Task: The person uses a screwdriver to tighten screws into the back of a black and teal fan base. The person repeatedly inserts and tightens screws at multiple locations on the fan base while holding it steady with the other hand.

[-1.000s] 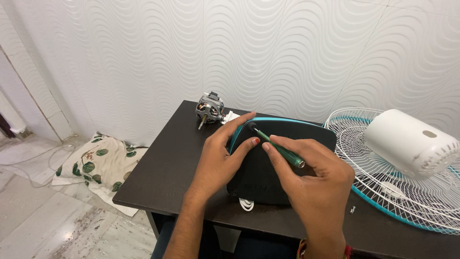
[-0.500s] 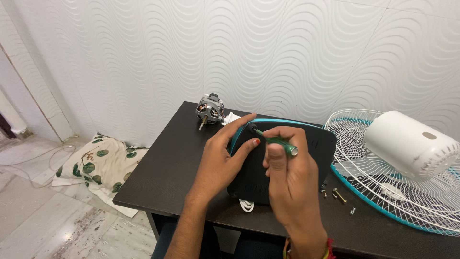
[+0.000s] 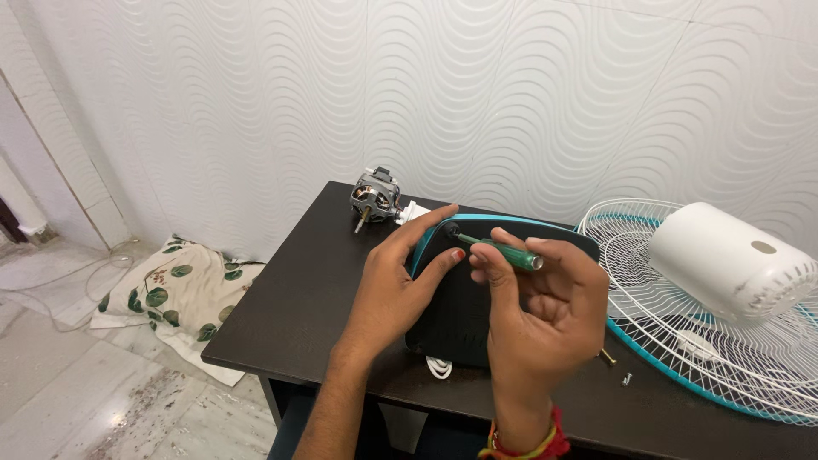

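On the tabletop [image 3: 281, 298]: screw work in progress at the black fan base [image 3: 464, 307], upper-left corner.
Right hand [image 3: 537, 307] grips green screwdriver [image 3: 503, 251], tip at 10 o'clock; left hand [image 3: 396, 285], open, steadies the base; judged next: keep the tip seated, turn.

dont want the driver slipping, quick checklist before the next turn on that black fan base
1. Screwdriver gripped by right hand: ok.
2. Tip seated in the recess at the corner of the black base: cannot tell, too small to see.
3. Left hand steadying the base edge: ok.
4. Base lying flat on the table: ok.
5. Loose bolt and small screw away from the table edge: ok.
6. Fan grille and motor apart from both hands: ok.
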